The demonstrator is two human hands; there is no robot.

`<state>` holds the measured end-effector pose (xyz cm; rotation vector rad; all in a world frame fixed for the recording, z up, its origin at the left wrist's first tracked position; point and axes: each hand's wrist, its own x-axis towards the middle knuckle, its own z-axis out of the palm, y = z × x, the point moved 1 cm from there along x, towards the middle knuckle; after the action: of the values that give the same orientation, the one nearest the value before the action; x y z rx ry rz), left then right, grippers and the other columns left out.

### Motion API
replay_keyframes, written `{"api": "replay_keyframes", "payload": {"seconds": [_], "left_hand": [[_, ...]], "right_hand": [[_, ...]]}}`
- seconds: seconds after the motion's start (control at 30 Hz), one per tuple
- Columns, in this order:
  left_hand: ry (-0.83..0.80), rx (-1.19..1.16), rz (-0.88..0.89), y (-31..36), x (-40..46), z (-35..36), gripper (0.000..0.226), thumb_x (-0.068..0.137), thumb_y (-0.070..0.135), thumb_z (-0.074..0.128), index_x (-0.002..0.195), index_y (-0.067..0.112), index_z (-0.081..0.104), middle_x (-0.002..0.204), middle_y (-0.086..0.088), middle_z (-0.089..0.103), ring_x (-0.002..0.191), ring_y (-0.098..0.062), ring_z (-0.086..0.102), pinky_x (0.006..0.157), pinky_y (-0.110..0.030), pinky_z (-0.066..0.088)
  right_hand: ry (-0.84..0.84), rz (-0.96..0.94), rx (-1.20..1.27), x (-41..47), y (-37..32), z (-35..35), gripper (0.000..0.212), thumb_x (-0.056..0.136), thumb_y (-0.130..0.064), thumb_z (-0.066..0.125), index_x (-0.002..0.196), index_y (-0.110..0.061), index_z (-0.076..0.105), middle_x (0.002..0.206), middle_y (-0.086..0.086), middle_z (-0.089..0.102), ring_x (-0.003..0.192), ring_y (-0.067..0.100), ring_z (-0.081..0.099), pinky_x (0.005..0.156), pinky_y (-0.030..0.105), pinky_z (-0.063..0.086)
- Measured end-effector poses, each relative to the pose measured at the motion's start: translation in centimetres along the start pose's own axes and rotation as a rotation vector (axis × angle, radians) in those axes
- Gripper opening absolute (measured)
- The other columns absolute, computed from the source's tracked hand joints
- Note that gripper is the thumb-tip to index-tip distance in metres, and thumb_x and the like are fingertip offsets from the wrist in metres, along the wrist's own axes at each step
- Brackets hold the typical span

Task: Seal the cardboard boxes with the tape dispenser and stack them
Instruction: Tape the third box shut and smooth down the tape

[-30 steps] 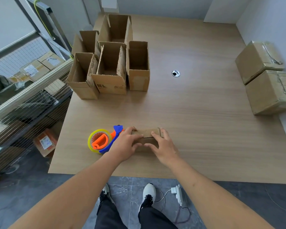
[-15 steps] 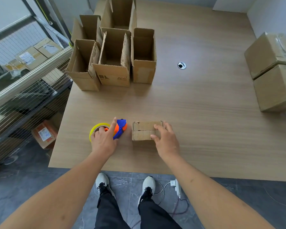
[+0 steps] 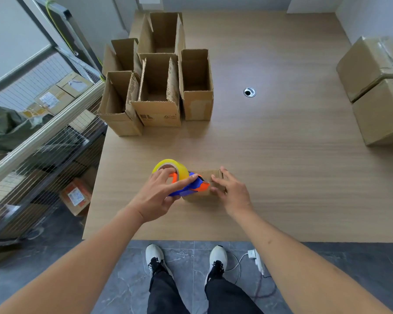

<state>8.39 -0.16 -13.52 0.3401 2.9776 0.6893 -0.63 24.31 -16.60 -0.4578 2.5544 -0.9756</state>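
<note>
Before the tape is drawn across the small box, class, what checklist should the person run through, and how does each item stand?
1. Tape dispenser held in the left hand: ok.
2. Small box steadied by the right hand: ok, fingers rest on its right end.
3. Box flaps closed: ok, the top looks flat.
4. Dispenser nose over the box's left end: ok.
5. Tape end free to stick: cannot tell.
6. Table beside the box free for the pull: ok.

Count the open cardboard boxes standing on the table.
5, clustered at the far left: front-left, front-middle, right, back-left, back-middle. More may hide behind them.
</note>
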Motion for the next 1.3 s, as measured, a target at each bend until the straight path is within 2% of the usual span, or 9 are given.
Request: {"api": "replay_keyframes", "payload": {"seconds": [0.1, 0.17, 0.23, 0.3, 0.4, 0.53, 0.8, 0.93, 1.3], "left_hand": [[-0.059, 0.031, 0.041, 0.1, 1.3, 0.2, 0.078, 0.096, 0.021, 0.061, 0.155, 0.055, 0.023, 0.128, -0.008, 0.046, 0.122, -0.036, 0.043, 0.106, -0.053, 0.038], [-0.072, 0.037, 0.065, 0.1, 1.9, 0.2, 0.075, 0.096, 0.023, 0.057, 0.154, 0.057, 0.024, 0.126, -0.007, 0.045, 0.12, -0.035, 0.043, 0.108, -0.052, 0.037], [-0.084, 0.03, 0.076, 0.1, 2.2, 0.0, 0.078, 0.095, 0.021, 0.059, 0.154, 0.058, 0.023, 0.125, -0.007, 0.045, 0.121, -0.035, 0.042, 0.109, -0.051, 0.035], [-0.089, 0.032, 0.085, 0.3, 2.4, 0.0, 0.086, 0.094, 0.015, 0.066, 0.154, 0.059, 0.022, 0.125, -0.007, 0.045, 0.121, -0.035, 0.042, 0.109, -0.051, 0.035], [-0.08, 0.026, 0.084, 0.4, 2.5, 0.0, 0.093, 0.091, 0.01, 0.07, 0.153, 0.059, 0.022, 0.124, -0.008, 0.044, 0.121, -0.034, 0.041, 0.108, -0.052, 0.036], [-0.082, -0.023, 0.11, 0.3, 2.5, -0.1, 0.093, 0.09, 0.009, 0.072, 0.153, 0.057, 0.025, 0.126, -0.008, 0.046, 0.122, -0.034, 0.043, 0.107, -0.051, 0.037], [-0.094, -0.016, 0.126, 0.3, 2.8, -0.3, 0.098, 0.084, 0.002, 0.075, 0.153, 0.055, 0.03, 0.126, -0.006, 0.046, 0.119, -0.031, 0.045, 0.106, -0.048, 0.038], [-0.113, -0.01, 0.103, 0.3, 2.8, -0.4, 0.097, 0.084, 0.003, 0.076, 0.152, 0.056, 0.032, 0.126, -0.005, 0.045, 0.119, -0.03, 0.045, 0.105, -0.046, 0.038], [-0.152, -0.008, 0.067, 0.2, 3.0, -0.4, 0.094, 0.085, 0.003, 0.073, 0.152, 0.055, 0.033, 0.124, -0.004, 0.045, 0.118, -0.029, 0.042, 0.106, -0.042, 0.032]], "right_hand": [[-0.066, -0.032, 0.022, 0.3, 0.8, -0.7, 0.035, 0.098, -0.013, 0.066, 0.132, -0.02, 0.068, 0.159, 0.006, 0.041, 0.144, 0.019, 0.043, 0.112, 0.019, 0.032], [-0.084, -0.067, -0.018, 0.8, 1.2, -1.1, 0.034, 0.099, -0.011, 0.063, 0.131, -0.02, 0.069, 0.157, 0.006, 0.045, 0.142, 0.023, 0.046, 0.114, 0.028, 0.037], [0.003, -0.151, -0.017, 1.2, 1.6, -1.5, 0.032, 0.097, -0.005, 0.062, 0.125, -0.016, 0.073, 0.143, 0.009, 0.059, 0.128, 0.032, 0.057, 0.106, 0.036, 0.046], [0.102, -0.222, 0.067, 1.3, 1.5, -1.9, 0.03, 0.095, -0.001, 0.062, 0.117, -0.016, 0.076, 0.117, 0.003, 0.068, 0.106, 0.022, 0.064, 0.091, 0.028, 0.05], [-0.004, -0.12, 0.355, 1.3, 0.4, -2.4, 0.018, 0.097, -0.013, 0.067, 0.109, -0.019, 0.079, 0.104, -0.007, 0.072, 0.096, 0.007, 0.066, 0.083, 0.02, 0.049], [-0.193, 0.06, 0.645, 1.3, -0.1, -2.1, 0.018, 0.096, -0.021, 0.071, 0.104, -0.007, 0.078, 0.102, 0.008, 0.078, 0.096, 0.011, 0.07, 0.09, 0.025, 0.055], [-0.281, 0.051, 0.426, 2.9, -0.6, -3.2, 0.007, 0.092, -0.017, 0.076, 0.095, -0.016, 0.082, 0.089, -0.002, 0.078, 0.082, 0.005, 0.067, 0.086, 0.029, 0.054], [-0.248, -0.077, 0.229, 3.4, -1.5, -3.3, 0.017, 0.099, -0.015, 0.065, 0.108, -0.016, 0.079, 0.099, -0.007, 0.075, 0.091, 0.005, 0.065, 0.083, 0.022, 0.05], [-0.233, 0.031, 0.444, 3.2, -0.8, -4.1, 0.025, 0.102, -0.006, 0.051, 0.117, -0.014, 0.07, 0.099, 0.004, 0.077, 0.095, 0.01, 0.073, 0.089, 0.027, 0.057]]}}
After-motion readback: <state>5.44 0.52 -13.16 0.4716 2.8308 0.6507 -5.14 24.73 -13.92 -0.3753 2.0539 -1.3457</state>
